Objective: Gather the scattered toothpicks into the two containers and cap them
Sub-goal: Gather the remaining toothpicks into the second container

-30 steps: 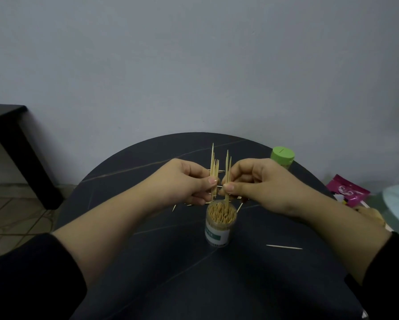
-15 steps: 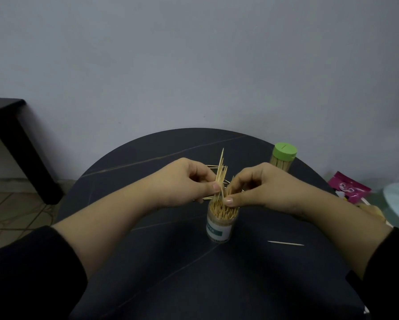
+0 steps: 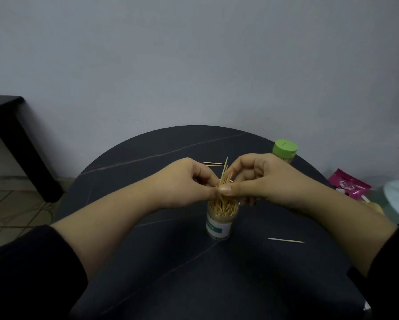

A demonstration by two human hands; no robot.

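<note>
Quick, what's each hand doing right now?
Left hand: pinches a bundle of thin wooden toothpicks.
Right hand: pinches the same bundle.

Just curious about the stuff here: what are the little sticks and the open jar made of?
Toothpicks: likely bare wood or bamboo, pale tan, matte. Open jar: probably clear plastic, slightly glossy, since sticks show through its wall; glass is possible.

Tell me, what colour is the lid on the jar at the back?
Light green. The lid shows best in the head view, behind the right hand.
</note>
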